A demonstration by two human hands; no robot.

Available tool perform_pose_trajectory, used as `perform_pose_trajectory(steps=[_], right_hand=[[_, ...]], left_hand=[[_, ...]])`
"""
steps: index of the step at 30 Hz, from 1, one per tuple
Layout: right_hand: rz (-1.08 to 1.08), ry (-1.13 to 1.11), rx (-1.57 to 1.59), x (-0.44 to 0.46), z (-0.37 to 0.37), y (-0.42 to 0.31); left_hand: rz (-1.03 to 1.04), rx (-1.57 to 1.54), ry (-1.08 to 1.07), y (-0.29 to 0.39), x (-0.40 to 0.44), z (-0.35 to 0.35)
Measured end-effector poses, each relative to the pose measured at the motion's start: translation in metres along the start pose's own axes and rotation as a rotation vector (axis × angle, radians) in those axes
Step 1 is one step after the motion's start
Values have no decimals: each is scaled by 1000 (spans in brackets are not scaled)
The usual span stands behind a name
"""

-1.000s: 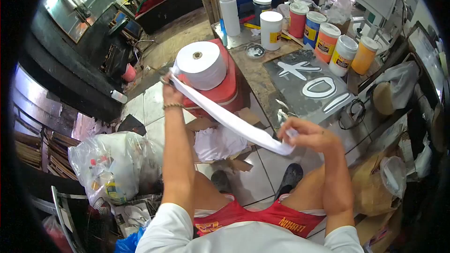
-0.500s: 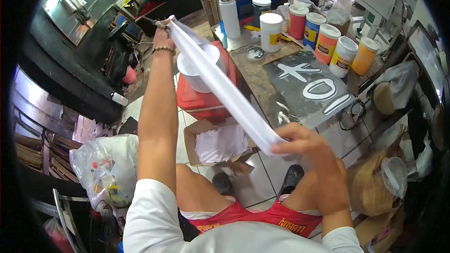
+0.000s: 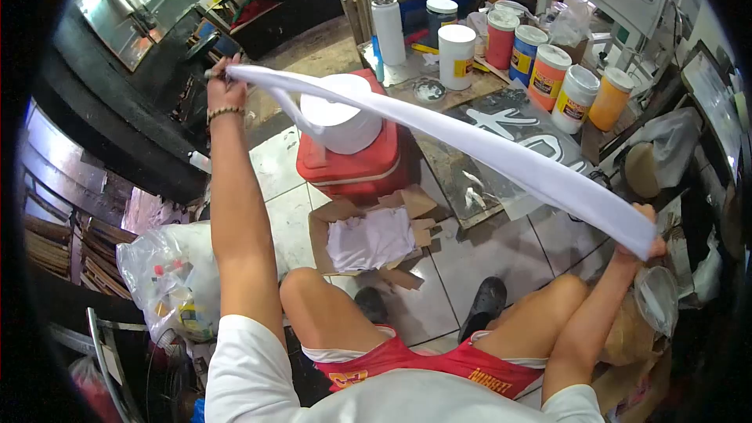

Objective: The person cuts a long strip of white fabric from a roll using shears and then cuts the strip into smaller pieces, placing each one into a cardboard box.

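A white cloth (image 3: pixel 454 137), drawn out into a long narrow band, stretches slantwise between my two hands. My left hand (image 3: pixel 226 88), raised at the upper left with a beaded bracelet on the wrist, is closed around one end. Lower down on the right, my right hand (image 3: pixel 648 239) grips the other end, with part of its fingers hidden by the fabric. A looser fold of the cloth hangs below the left end. Beneath the band, a white tub (image 3: pixel 345 125) stands on a red cooler box (image 3: pixel 352 176).
An open cardboard box (image 3: pixel 319 244) holding white cloth lies on the tiled floor before my feet. On the workbench (image 3: pixel 462 207) are several paint jars, a white bottle (image 3: pixel 388 30) and a black board (image 3: pixel 513 106) with white lettering. A plastic bag (image 3: pixel 168 282) sits at left.
My hands have moved apart, the left one leftward and slightly down, the right one far to the right. The cloth is now stretched longer and lies at a shallower slant.
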State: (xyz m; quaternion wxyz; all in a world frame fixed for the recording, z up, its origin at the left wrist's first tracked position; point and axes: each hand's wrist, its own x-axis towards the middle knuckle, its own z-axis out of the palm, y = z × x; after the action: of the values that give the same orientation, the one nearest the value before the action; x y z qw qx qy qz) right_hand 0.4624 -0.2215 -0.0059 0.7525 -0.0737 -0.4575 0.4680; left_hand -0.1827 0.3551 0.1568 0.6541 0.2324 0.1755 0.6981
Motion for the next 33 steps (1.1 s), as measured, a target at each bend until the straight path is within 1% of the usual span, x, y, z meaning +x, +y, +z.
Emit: perform_pose_trajectory(steps=[1, 2, 3, 4, 5, 6, 7, 8, 9, 11, 13, 14, 15, 17, 18, 19, 20, 21, 22, 23, 24, 25, 26, 27, 28, 29, 30, 31, 32, 33], right_hand=[[-21, -133, 115, 11, 5, -10], [-69, 27, 125, -1, -8, -17], [-118, 189, 131, -17, -27, -27], [-164, 375, 150, -26, -39, -33], [-254, 485, 183, -8, -25, -28], [-266, 531, 191, -1, -34, -25], [-277, 570, 199, 10, -37, -19], [-294, 773, 159, 17, -36, -9], [-201, 797, 28, 26, -27, 2], [-163, 1018, -189, 54, -1, 28], [-104, 956, -424, 68, 10, 52], [-72, 960, -608, 70, 6, 61], [-2, 880, -749, 70, 6, 66], [-37, 742, -938, 79, 11, 81], [-38, 740, -940, 83, 15, 90], [-103, 764, -895, 88, 22, 101], [-167, 786, -848, 91, 32, 111], [-108, 686, -897, 94, 45, 119], [-50, 586, -943, 97, 63, 128], [55, 538, -1056, 102, 94, 140], [97, 461, -929, 106, 124, 156], [94, 436, -876, 104, 139, 181], [294, 259, -797, 103, 165, 186], [-7, 19, -907, 107, 185, 205], [-78, -43, -1088, 107, 208, 212], [-149, -107, -1268, 104, 228, 216], [-151, -103, -1266, 102, 238, 225], [-126, -122, -1161, 100, 245, 233], [-104, -141, -1057, 97, 247, 236], [-104, -139, -1056, 92, 246, 236]], left_hand=[[22, -78, 116, 11, -14, -5], [12, -37, 139, 24, -16, -23], [76, -69, 159, 23, -37, -23], [25, -2, 188, 35, -29, -42], [-28, 65, 217, 48, -13, -68], [-26, 128, 232, 50, 0, -85], [-20, 187, 246, 50, 6, -87], [3, 436, 179, 46, 13, -89], [52, 575, 247, 33, 0, -61], [277, 746, 100, 16, -2, -15], [334, 820, -38, -9, -28, 58], [273, 755, -202, -18, -35, 85], [213, 688, -366, -24, -44, 109], [87, 547, -592, -40, -87, 158], [57, 501, -621, -51, -108, 175], [27, 453, -649, -58, -128, 187], [-159, 342, -627, -61, -144, 194], [-279, 327, -691, -66, -159, 197], [-133, 445, -618, -79, -209, 206], [-106, 457, -583, -88, -245, 209], [-58, 425, -528, -102, -274, 206], [-16, 394, -561, -113, -302, 199], [-74, 348, -520, -123, -330, 192], [-132, 301, -481, -131, -354, 187], [-128, 423, -443, -137, -373, 184], [-129, 427, -447, -139, -387, 178], [-229, 329, -397, -140, -399, 171], [-327, 229, -343, -141, -407, 166], [-327, 231, -344, -140, -407, 159], [-391, 210, -282, -137, -404, 148]])
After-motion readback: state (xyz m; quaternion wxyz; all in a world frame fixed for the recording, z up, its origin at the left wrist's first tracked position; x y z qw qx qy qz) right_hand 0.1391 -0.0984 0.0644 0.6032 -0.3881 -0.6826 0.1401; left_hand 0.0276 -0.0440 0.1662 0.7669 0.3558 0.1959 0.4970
